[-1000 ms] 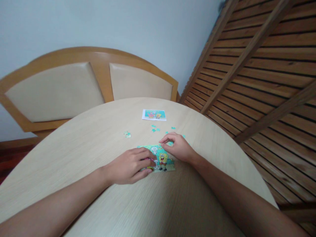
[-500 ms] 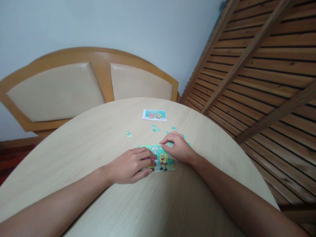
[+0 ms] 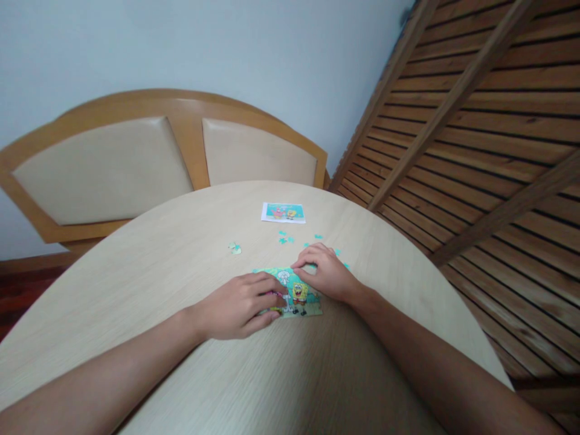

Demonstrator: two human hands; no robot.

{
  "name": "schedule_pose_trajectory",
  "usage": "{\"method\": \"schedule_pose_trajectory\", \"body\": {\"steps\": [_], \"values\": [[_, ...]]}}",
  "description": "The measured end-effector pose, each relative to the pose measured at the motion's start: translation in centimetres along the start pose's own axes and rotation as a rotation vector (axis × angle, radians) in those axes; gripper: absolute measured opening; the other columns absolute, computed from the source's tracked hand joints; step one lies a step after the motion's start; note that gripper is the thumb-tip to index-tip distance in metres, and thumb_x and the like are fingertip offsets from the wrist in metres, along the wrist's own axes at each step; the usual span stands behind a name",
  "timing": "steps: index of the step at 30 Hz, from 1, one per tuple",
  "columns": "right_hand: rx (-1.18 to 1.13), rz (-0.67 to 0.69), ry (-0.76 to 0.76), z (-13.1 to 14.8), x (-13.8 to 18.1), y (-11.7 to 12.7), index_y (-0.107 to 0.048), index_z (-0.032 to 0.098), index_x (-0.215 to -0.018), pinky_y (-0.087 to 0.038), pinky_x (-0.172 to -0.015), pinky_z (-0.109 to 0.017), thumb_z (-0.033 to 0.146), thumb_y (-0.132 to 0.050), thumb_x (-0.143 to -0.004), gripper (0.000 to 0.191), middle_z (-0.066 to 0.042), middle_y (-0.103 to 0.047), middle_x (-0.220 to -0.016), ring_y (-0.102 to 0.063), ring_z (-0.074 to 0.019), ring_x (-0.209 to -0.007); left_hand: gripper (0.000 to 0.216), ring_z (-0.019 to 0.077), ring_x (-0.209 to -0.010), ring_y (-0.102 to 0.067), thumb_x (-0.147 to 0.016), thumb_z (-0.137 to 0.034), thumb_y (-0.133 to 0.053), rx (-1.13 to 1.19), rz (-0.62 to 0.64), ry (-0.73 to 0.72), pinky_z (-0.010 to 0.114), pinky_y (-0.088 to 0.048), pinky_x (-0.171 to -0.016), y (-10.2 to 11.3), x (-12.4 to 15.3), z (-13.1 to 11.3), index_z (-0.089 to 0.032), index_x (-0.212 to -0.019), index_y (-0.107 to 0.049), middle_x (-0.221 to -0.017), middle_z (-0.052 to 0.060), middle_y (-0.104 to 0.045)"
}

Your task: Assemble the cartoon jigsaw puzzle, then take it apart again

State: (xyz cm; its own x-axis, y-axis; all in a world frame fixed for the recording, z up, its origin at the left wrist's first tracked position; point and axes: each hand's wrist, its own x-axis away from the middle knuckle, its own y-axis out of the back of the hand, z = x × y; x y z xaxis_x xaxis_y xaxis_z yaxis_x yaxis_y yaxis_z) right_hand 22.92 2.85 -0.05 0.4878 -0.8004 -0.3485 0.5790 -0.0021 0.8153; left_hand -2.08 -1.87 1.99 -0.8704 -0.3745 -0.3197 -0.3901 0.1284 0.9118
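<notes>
Our left hand point(image 3: 244, 304), fingers apart, rests on the SpongeBob jigsaw point(image 3: 299, 295); our right hand point(image 3: 325, 272) meets its far edge — pinch unclear to us — where uneven pressing could buckle it.

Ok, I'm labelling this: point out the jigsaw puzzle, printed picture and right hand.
Jigsaw puzzle point(image 3: 299, 293), head view, on its SpongeBob figure.
Printed picture point(image 3: 284, 212), head view, on its middle.
Right hand point(image 3: 327, 273), head view, back of hand.

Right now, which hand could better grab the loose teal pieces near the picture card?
Probably the right hand: it's nearer those loose pieces, while the left hand covers part of the puzzle.
</notes>
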Motion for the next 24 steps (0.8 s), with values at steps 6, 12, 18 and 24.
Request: {"method": "schedule_pose_trajectory", "body": {"steps": [6, 12, 18, 24], "values": [[0.049, -0.032, -0.072, -0.5, -0.1, 0.3, -0.071, 0.024, -0.100, -0.040, -0.099, -0.044, 0.019, -0.063, -0.085, 0.018, -0.005, -0.071, -0.108, -0.058, -0.0243, -0.110, 0.024, 0.0235, -0.110, -0.062, -0.103, -0.027, -0.044, -0.021, 0.013, 0.013, 0.041, -0.053, -0.098, 0.0, 0.1, 0.0, -0.018, -0.111, -0.064, -0.116, 0.011, -0.067], [0.194, 0.022, -0.230, -1.8, 0.4, 1.3, -0.060, 0.024, -0.130, -0.036, -0.106, -0.052, 0.040, -0.060, -0.091, 0.042, -0.012, -0.054, -0.143, -0.045, -0.0325, -0.132, 0.025, 0.0243, -0.112, -0.063, -0.103, -0.030, -0.045, -0.097, -0.011, 0.115, 0.043, -0.053, -0.099, -0.2, 0.2, 0.1, -0.019, -0.115, -0.064, -0.121, 0.010, -0.066], [0.283, -0.006, -0.294, -3.5, 0.8, 2.3, -0.054, 0.021, -0.137, -0.034, -0.107, -0.055, 0.051, -0.059, -0.090, 0.055, -0.015, -0.050, -0.148, -0.043, -0.0361, -0.135, 0.029, 0.0253, -0.119, -0.062, -0.104, -0.030, -0.043, -0.122, -0.019, 0.149, 0.046, -0.052, -0.104, -0.4, 0.3, 0.0, -0.018, -0.122, -0.062, -0.127, 0.012, -0.064], [0.268, -0.127, -0.321, -4.1, 0.5, 2.1, -0.055, 0.020, -0.134, -0.037, -0.106, -0.052, 0.045, -0.052, -0.096, 0.046, -0.013, -0.059, -0.140, -0.050, -0.0340, -0.129, 0.033, 0.0282, -0.126, -0.058, -0.102, -0.031, -0.048, -0.114, -0.027, 0.159, 0.049, -0.050, -0.106, -0.5, 0.4, 0.1, -0.021, -0.132, -0.058, -0.135, 0.012, -0.061]]}}
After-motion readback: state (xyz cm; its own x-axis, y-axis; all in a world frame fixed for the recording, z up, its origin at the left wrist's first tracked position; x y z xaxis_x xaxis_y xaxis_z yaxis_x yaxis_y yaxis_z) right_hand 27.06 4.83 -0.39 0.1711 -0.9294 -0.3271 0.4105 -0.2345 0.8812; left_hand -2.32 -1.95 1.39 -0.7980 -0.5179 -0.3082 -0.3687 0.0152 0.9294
